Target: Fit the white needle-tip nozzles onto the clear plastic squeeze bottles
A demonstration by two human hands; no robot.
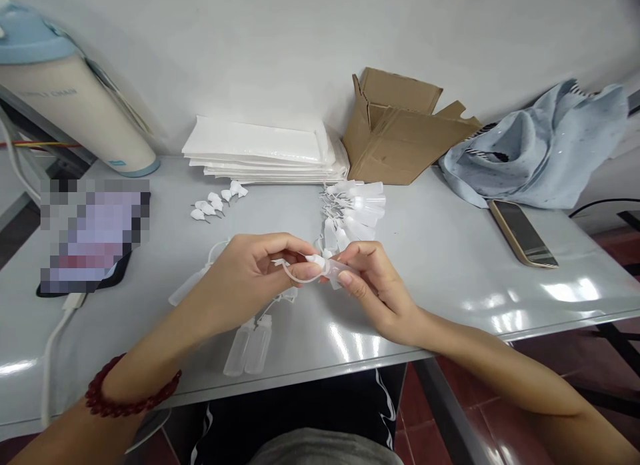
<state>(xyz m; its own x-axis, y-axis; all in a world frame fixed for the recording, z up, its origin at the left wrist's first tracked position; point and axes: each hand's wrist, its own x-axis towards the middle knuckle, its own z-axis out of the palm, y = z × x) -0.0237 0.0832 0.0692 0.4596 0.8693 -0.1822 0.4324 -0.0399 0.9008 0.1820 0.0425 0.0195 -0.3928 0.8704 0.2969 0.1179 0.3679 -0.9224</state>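
Observation:
Over the middle of the grey table, my right hand [383,288] is closed round the body of a small translucent squeeze bottle [336,271]. Thumb and fingers of my left hand [260,271] pinch the white needle-tip cap [316,259] at its neck, from which a thin plastic strap loops out to the left. Beyond my hands lies a pile of similar bottles [363,208], their straps bunched together. Two more bottles [249,345] rest near the front edge, and another [186,286] is partly hidden behind my left forearm. Several loose white needle caps [207,207] lie at the back left.
Against the wall stand a stack of white padded envelopes [260,145] and an open cardboard box [400,138]. At left are a large drink bottle [75,98] and a cabled, blurred phone [95,238]. A second phone [523,233] and blue cloth [540,151] lie right.

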